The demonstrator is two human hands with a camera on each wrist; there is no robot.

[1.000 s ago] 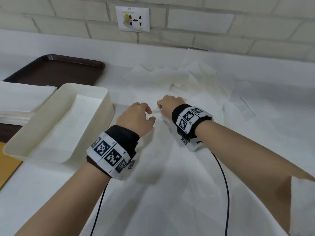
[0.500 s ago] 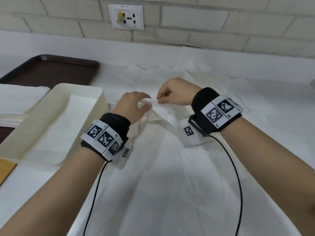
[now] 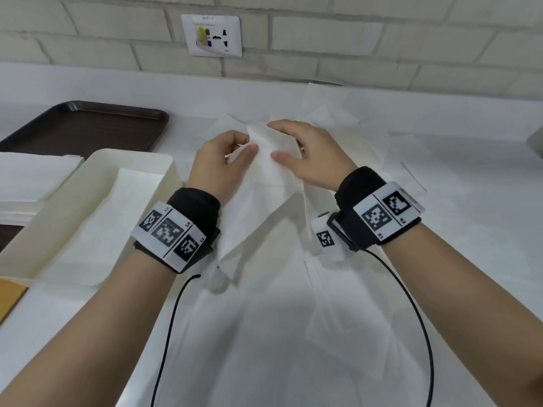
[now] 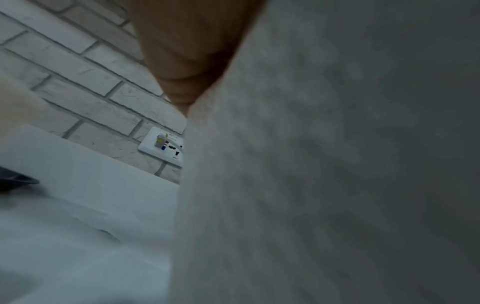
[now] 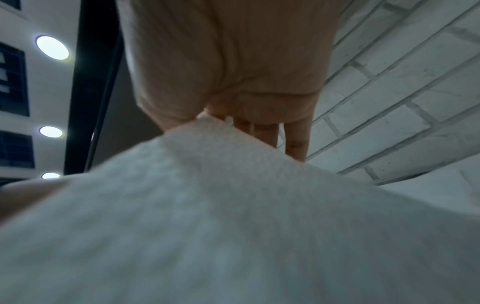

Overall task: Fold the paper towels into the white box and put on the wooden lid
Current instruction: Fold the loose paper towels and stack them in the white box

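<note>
Both hands hold one white paper towel (image 3: 261, 198) lifted off the pile on the counter. My left hand (image 3: 235, 154) pinches its upper left edge and my right hand (image 3: 289, 148) pinches the top corner beside it. The sheet hangs down between my wrists. It fills the left wrist view (image 4: 324, 174) and the lower right wrist view (image 5: 233, 226), hiding most fingers. The white box (image 3: 164, 163) stands at the left with a folded towel (image 3: 97, 227) lying flat inside. A strip of the wooden lid (image 3: 10, 298) shows at the left edge.
Loose paper towels (image 3: 338, 127) lie spread over the counter behind and under my hands. A dark brown tray (image 3: 88, 124) sits at the back left, a stack of white towels (image 3: 26, 177) left of the box. A wall socket (image 3: 211, 35) is on the brick wall.
Both hands pinched a towel on the pile, lifted it and drew it toward me. The sheet now hangs higher, and my hands are further apart on its top edge.
</note>
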